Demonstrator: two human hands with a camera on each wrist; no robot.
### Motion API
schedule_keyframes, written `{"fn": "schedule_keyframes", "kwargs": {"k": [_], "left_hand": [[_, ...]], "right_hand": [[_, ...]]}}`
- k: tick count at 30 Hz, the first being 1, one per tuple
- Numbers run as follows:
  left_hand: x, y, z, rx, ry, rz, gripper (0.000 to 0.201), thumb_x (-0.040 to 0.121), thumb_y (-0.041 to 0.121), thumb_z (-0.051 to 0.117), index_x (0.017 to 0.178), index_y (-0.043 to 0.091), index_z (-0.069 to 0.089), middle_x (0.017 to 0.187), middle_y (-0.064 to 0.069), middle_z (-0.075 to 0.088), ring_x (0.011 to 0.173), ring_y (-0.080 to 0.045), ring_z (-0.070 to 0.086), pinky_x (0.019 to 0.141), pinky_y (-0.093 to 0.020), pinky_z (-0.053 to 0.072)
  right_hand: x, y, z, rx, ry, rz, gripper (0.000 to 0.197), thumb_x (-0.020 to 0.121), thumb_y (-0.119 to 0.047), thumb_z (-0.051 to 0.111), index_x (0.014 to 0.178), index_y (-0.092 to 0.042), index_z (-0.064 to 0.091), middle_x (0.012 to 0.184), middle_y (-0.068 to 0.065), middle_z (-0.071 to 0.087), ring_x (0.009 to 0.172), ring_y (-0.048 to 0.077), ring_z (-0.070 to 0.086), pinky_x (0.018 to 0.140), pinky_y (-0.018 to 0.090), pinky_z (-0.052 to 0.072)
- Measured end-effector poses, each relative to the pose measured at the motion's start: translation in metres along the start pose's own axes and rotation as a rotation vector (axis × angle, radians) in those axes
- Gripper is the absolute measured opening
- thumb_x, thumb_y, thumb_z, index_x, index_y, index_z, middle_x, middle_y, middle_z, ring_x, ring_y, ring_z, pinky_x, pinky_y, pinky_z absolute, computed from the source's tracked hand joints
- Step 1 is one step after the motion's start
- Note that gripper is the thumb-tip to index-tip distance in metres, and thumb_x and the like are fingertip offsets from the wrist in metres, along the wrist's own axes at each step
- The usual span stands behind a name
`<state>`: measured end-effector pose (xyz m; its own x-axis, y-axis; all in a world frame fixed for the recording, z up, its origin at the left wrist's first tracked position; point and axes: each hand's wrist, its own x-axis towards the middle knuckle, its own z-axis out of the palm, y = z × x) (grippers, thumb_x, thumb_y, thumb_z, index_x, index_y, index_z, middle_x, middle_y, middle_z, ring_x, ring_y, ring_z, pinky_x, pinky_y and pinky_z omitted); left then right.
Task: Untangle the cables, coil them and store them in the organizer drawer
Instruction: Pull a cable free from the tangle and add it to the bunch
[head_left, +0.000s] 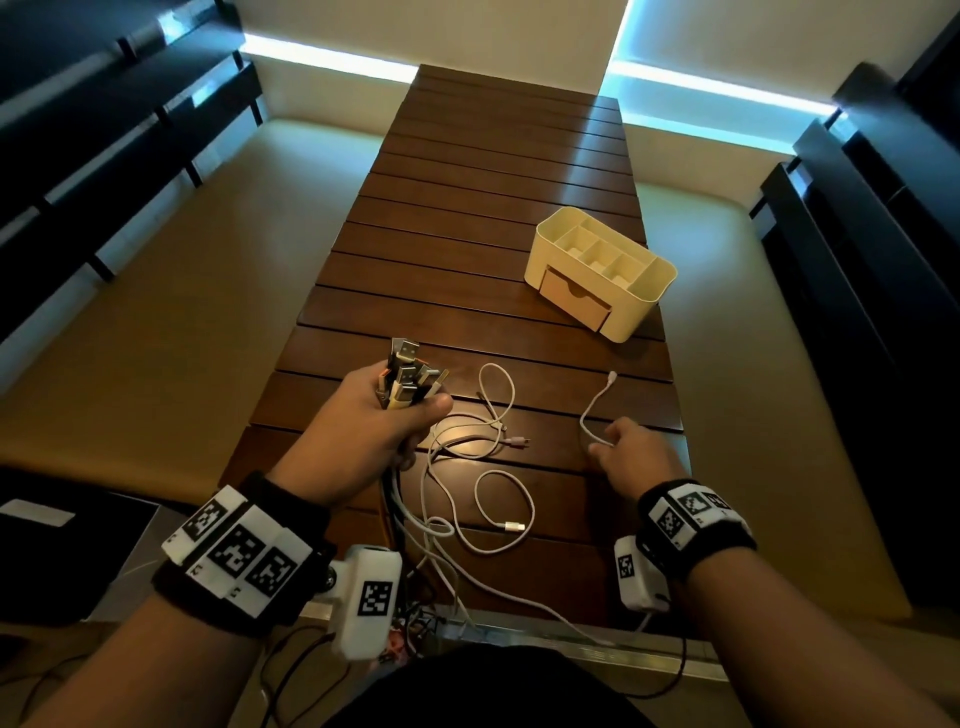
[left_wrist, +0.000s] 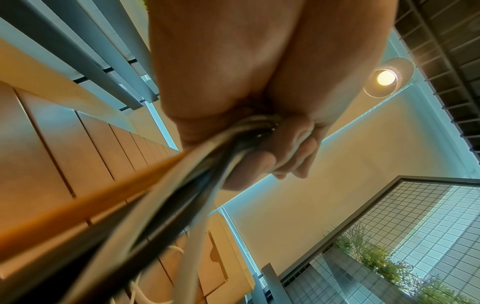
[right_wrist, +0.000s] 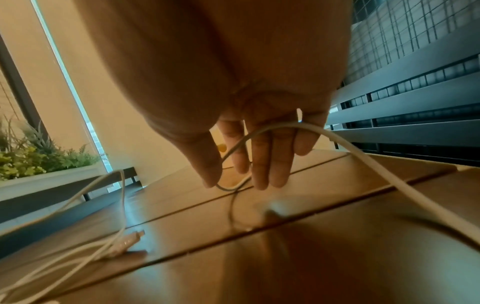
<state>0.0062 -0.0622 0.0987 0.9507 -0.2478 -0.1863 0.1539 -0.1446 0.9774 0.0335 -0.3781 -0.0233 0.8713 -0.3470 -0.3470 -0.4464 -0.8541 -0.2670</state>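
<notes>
My left hand (head_left: 410, 415) grips a bundle of cables (head_left: 408, 376) above the near left of the wooden table (head_left: 493, 208), with several USB plugs sticking up out of the fist. In the left wrist view its fingers (left_wrist: 285, 156) curl round orange, black and white cords (left_wrist: 182, 185) that hang down. My right hand (head_left: 608, 441) pinches a thin white cable (head_left: 592, 410) low over the table; that cable's small plug (head_left: 612, 375) lies further out. The right wrist view shows the thumb (right_wrist: 207, 164) and fingers on this cable (right_wrist: 337, 144). The cream organizer (head_left: 644, 306) stands far right, its drawer (head_left: 574, 301) closed.
Loose white cables (head_left: 498, 499) loop across the near table between my hands and trail over its front edge. One plug end (right_wrist: 130, 240) lies on the slats. Dark slatted benches run along both sides of the table. A planter (right_wrist: 39, 164) stands to the left.
</notes>
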Motion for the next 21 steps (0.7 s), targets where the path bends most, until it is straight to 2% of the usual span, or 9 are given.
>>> {"fn": "schedule_keyframes", "kwargs": {"k": [3, 6, 9, 11, 13, 17, 19, 21], "left_hand": [[-0.003, 0.0, -0.004, -0.01, -0.002, 0.002, 0.023, 0.094, 0.017, 0.063, 0.105, -0.002, 0.058, 0.055, 0.0, 0.049, 0.047, -0.014, 0.044, 0.051, -0.031, 0.045], [-0.005, -0.002, -0.009, -0.022, 0.007, -0.006, 0.024, 0.094, 0.017, 0.063, 0.105, -0.003, 0.058, 0.055, -0.001, 0.048, 0.046, -0.015, 0.043, 0.05, -0.03, 0.044], [-0.006, -0.004, -0.012, -0.033, -0.003, -0.013, 0.024, 0.094, 0.018, 0.063, 0.105, -0.003, 0.058, 0.055, -0.002, 0.047, 0.046, -0.015, 0.042, 0.051, -0.031, 0.044], [-0.005, -0.004, -0.011, -0.022, -0.011, -0.01, 0.023, 0.094, 0.019, 0.063, 0.105, -0.001, 0.059, 0.056, -0.002, 0.048, 0.047, -0.016, 0.043, 0.051, -0.03, 0.045], [-0.004, -0.004, -0.009, -0.012, -0.018, -0.009, 0.021, 0.094, 0.02, 0.063, 0.104, 0.002, 0.06, 0.056, -0.001, 0.049, 0.048, -0.016, 0.044, 0.052, -0.03, 0.046], [0.0, -0.005, -0.005, -0.034, -0.029, -0.019, 0.024, 0.094, 0.02, 0.062, 0.105, 0.0, 0.061, 0.055, 0.0, 0.048, 0.046, -0.013, 0.043, 0.051, -0.03, 0.045], [0.001, -0.006, -0.003, -0.081, -0.014, -0.039, 0.027, 0.094, 0.022, 0.062, 0.107, -0.002, 0.062, 0.054, 0.001, 0.047, 0.047, -0.012, 0.042, 0.052, -0.03, 0.044], [0.003, -0.009, -0.002, -0.127, 0.014, -0.059, 0.033, 0.094, 0.022, 0.061, 0.11, -0.007, 0.06, 0.053, 0.003, 0.046, 0.047, -0.011, 0.041, 0.052, -0.03, 0.044]], "right_hand": [[-0.004, 0.0, 0.007, -0.059, -0.047, 0.001, 0.026, 0.095, -0.045, 0.054, 0.109, -0.026, 0.065, 0.108, 0.005, 0.068, 0.097, 0.027, 0.063, 0.084, 0.037, 0.052], [-0.008, 0.001, 0.01, -0.133, -0.07, -0.019, 0.025, 0.097, -0.044, 0.051, 0.099, -0.026, 0.068, 0.102, 0.005, 0.069, 0.095, 0.026, 0.063, 0.085, 0.039, 0.053], [-0.01, 0.001, 0.011, -0.146, -0.095, 0.011, 0.03, 0.088, -0.059, 0.055, 0.089, -0.029, 0.062, 0.097, -0.001, 0.067, 0.094, 0.023, 0.063, 0.091, 0.043, 0.051], [-0.009, -0.003, 0.008, -0.163, -0.072, 0.012, 0.046, 0.079, -0.074, 0.05, 0.088, -0.03, 0.059, 0.092, -0.004, 0.066, 0.091, 0.02, 0.063, 0.093, 0.046, 0.05], [-0.008, -0.009, 0.005, -0.146, -0.036, -0.012, 0.053, 0.079, -0.079, 0.044, 0.09, -0.03, 0.061, 0.09, -0.005, 0.065, 0.089, 0.019, 0.064, 0.092, 0.047, 0.051], [-0.006, -0.019, 0.009, -0.043, -0.05, -0.072, 0.03, 0.095, -0.054, 0.047, 0.086, -0.03, 0.063, 0.098, 0.003, 0.069, 0.092, 0.024, 0.064, 0.088, 0.043, 0.054], [-0.007, -0.019, 0.012, 0.096, -0.005, -0.071, 0.027, 0.097, -0.046, 0.049, 0.078, -0.029, 0.06, 0.095, 0.006, 0.07, 0.089, 0.026, 0.064, 0.085, 0.043, 0.054], [-0.017, -0.02, 0.006, 0.287, 0.081, -0.086, 0.024, 0.098, -0.04, 0.051, 0.081, -0.028, 0.063, 0.088, 0.003, 0.068, 0.082, 0.024, 0.063, 0.076, 0.04, 0.054]]}}
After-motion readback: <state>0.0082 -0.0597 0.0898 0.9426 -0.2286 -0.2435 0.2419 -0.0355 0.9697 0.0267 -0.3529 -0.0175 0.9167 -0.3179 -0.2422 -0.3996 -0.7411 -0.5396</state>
